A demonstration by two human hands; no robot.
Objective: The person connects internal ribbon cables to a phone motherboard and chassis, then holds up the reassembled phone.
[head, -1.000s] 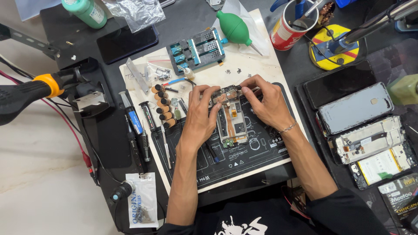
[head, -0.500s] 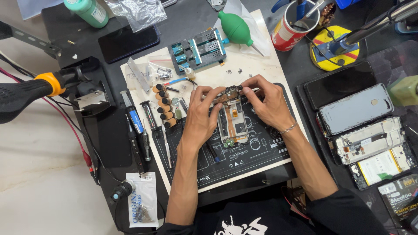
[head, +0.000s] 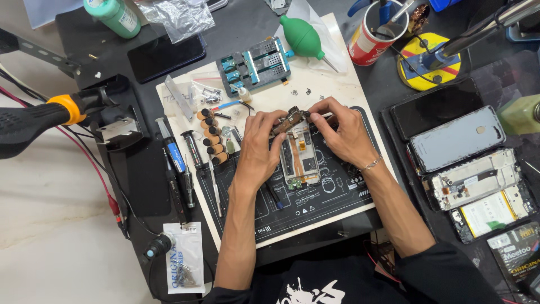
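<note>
Both hands, left hand (head: 260,147) and right hand (head: 344,132), pinch a small circuit board (head: 291,119) above the opened phone (head: 300,159) on the black mat (head: 315,205).

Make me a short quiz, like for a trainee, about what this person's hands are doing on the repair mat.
1. True or false: both hands meet over the opened phone on the dark repair mat.
2. What lies just above the mat's top edge, near the red cup?
A. a green air blower
B. a hammer
C. a roll of tape
3. What does the left hand pinch at the phone's top end?

Key
1. True: the right hand and the left hand both work at the phone's top end.
2. A: the green air blower.
3. A small brownish part; its kind is too small to tell.
</note>
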